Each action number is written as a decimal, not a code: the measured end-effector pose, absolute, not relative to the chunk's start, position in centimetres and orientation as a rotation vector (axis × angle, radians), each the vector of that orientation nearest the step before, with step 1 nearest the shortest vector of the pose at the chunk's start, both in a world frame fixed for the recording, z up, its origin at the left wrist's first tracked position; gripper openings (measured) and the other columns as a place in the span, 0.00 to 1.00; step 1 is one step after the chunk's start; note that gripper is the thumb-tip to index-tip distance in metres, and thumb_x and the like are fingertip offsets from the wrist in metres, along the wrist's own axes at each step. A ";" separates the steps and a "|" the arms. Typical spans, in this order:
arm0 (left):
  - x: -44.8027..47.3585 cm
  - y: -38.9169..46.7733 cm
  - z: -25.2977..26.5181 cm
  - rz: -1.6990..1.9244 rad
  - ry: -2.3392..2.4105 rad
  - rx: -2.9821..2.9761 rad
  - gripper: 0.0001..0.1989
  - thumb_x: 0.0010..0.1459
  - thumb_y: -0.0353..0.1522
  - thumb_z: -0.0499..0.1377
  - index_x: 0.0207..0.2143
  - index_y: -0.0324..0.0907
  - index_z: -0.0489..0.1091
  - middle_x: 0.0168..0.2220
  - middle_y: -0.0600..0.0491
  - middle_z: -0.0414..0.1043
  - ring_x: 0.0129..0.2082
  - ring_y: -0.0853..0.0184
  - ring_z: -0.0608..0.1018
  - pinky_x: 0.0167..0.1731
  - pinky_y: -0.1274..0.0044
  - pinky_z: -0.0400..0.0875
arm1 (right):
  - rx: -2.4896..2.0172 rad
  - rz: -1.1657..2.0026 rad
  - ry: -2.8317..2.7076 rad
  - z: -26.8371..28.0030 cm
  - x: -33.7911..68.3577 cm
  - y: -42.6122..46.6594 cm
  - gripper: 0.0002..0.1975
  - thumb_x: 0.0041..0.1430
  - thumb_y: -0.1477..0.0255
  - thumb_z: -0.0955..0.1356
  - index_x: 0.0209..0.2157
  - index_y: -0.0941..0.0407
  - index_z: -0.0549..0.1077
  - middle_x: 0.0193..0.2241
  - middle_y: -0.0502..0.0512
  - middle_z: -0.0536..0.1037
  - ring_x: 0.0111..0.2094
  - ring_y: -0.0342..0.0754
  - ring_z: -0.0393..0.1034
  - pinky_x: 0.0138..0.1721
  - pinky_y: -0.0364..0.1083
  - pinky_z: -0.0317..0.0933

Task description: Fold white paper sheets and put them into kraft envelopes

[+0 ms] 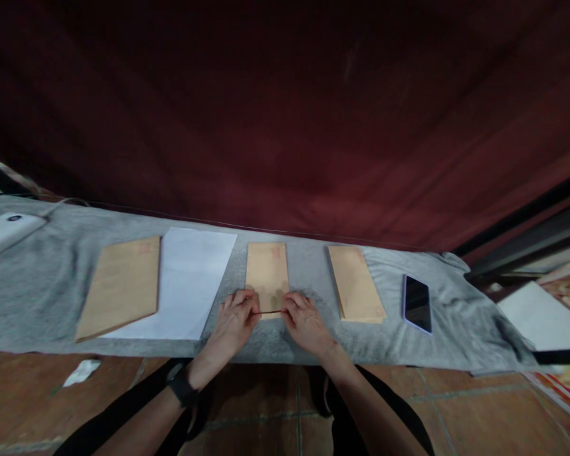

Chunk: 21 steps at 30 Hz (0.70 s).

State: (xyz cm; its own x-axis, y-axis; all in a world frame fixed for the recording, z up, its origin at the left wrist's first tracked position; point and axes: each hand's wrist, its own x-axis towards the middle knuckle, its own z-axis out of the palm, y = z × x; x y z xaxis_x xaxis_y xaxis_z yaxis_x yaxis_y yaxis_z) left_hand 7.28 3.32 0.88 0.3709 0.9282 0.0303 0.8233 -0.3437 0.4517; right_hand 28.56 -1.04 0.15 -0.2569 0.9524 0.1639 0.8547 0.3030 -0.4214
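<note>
Pinching one tan envelope (267, 272) by its near edge, left hand (237, 316) and right hand (308, 323) sit apart — one brown stack (123, 285) leftward, one tan stack (356, 282) and one phone (417, 304) rightward.

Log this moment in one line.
left hand: pinching tan rectangular paper envelope, near edge; right hand: pinching same edge; left side: brown paper envelope overlapping white paper sheet; right side: tan paper envelopes, black rectangular phone
</note>
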 end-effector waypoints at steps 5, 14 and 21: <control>7.5 3.1 1.2 0.401 1.531 2.332 0.06 0.60 0.29 0.55 0.34 0.44 0.72 0.50 0.49 0.72 0.47 0.56 0.70 0.45 0.65 0.64 | -1.684 0.335 -2.183 0.4 28.0 -1.1 0.09 0.67 0.75 0.64 0.46 0.53 0.72 0.51 0.56 0.74 0.51 0.52 0.68 0.54 0.53 0.61; 7.6 2.9 1.2 0.329 1.550 2.430 0.08 0.62 0.30 0.53 0.40 0.43 0.72 0.51 0.47 0.70 0.48 0.54 0.69 0.47 0.64 0.64 | -1.715 0.294 -2.156 0.1 27.5 -1.0 0.09 0.66 0.75 0.64 0.46 0.54 0.71 0.51 0.57 0.74 0.50 0.53 0.68 0.52 0.53 0.61; 7.5 2.5 1.1 0.349 1.577 2.470 0.13 0.64 0.29 0.51 0.48 0.41 0.70 0.52 0.47 0.70 0.50 0.55 0.70 0.48 0.66 0.63 | -1.661 0.250 -2.055 -1.6 27.5 -1.3 0.05 0.66 0.76 0.65 0.42 0.54 0.71 0.48 0.55 0.75 0.50 0.50 0.68 0.52 0.51 0.60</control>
